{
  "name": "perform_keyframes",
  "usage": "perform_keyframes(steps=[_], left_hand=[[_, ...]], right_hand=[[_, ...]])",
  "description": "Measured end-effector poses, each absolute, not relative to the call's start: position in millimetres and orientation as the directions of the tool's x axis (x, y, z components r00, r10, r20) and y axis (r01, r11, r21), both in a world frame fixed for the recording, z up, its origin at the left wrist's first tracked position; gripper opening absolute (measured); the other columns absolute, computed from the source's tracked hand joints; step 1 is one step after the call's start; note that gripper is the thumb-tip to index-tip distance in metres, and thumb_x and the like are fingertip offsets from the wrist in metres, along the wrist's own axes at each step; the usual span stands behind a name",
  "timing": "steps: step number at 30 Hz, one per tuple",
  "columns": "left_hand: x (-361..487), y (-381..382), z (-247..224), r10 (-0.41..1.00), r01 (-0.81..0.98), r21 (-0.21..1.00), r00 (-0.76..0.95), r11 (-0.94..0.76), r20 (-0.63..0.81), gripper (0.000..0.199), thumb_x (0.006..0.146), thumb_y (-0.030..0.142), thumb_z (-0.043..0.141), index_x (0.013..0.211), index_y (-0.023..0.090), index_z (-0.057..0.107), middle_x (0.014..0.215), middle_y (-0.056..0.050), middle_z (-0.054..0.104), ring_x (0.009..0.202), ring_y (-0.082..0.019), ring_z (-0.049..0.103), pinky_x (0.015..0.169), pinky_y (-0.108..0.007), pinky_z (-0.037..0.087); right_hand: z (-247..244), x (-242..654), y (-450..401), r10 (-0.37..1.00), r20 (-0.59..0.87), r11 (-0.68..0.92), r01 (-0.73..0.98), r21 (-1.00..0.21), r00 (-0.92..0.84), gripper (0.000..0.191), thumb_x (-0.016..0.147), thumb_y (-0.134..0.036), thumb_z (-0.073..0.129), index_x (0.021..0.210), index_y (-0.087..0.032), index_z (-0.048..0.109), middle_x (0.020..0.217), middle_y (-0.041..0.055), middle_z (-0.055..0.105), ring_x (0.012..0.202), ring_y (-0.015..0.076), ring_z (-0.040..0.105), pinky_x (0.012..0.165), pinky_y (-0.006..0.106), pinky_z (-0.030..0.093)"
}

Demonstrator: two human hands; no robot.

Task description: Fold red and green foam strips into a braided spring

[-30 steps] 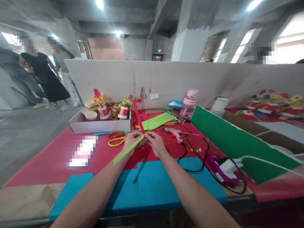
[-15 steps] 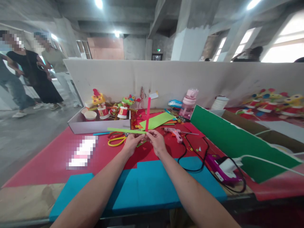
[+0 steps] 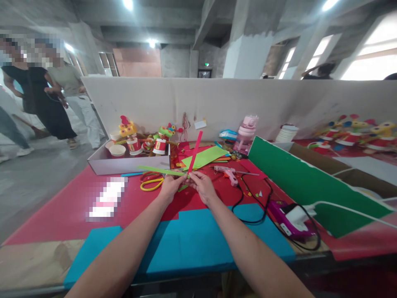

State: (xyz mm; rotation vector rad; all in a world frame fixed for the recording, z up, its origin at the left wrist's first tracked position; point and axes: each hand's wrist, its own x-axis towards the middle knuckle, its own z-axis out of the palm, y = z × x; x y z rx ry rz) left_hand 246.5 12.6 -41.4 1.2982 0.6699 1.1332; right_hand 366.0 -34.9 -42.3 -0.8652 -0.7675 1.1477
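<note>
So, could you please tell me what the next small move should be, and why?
Perhaps fold the red strip across the green strip: the left hand and right hand pinch where the strips meet, while their long free ends stick out at an angle.

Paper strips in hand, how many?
2: green strip extending left, red strip slanting up and slightly right; they meet between the left hand and right hand. Others may be hidden by the hands.

A craft workshop, with glue gun [image 3: 229,175], scissors [image 3: 151,190] and concrete beams [image 3: 207,20].
</note>
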Motion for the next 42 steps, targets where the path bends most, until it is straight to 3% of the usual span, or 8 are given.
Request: perform_keyframes(steps=[13,36,42], left_hand=[[247.2,9.5,-36.9,0.923,-0.266,0.960,0.342,-0.084,0.175,0.027,0.058,0.033,0.078,0.065,0.015,0.059,0.059,0.000,0.059,0.056,-0.012,0.053,0.057,-0.024,0.041],[246.4,9.5,-36.6,0.916,-0.227,0.962,0.335,-0.149,0.221,0.025,0.062,0.033,0.075,0.062,0.015,0.058,0.058,0.000,0.058,0.056,-0.011,0.052,0.056,-0.023,0.040],[249.9,10.3,-41.5,0.902,-0.285,0.958,0.405,-0.032,0.151,0.029,0.061,0.036,0.076,0.072,0.015,0.061,0.060,0.000,0.060,0.055,-0.011,0.052,0.055,-0.023,0.040]], right_hand=[[-45.4,365.9,-31.8,0.954,0.109,0.223,-0.421,-0.879,0.278,0.027,0.058,-0.040,0.079,0.072,-0.019,0.067,0.060,-0.0022,0.065,0.057,0.0124,0.061,0.064,0.029,0.053],[-44.1,366.9,-33.4,0.949,0.115,0.213,-0.330,-0.920,0.294,0.033,0.055,-0.041,0.081,0.074,-0.017,0.067,0.063,0.0002,0.067,0.062,0.0152,0.063,0.072,0.032,0.054],[-44.3,367.7,-31.5,0.933,0.131,0.243,-0.319,-0.916,0.334,0.029,0.056,-0.039,0.079,0.072,-0.018,0.067,0.060,-0.0006,0.066,0.058,0.0151,0.062,0.070,0.032,0.054]])
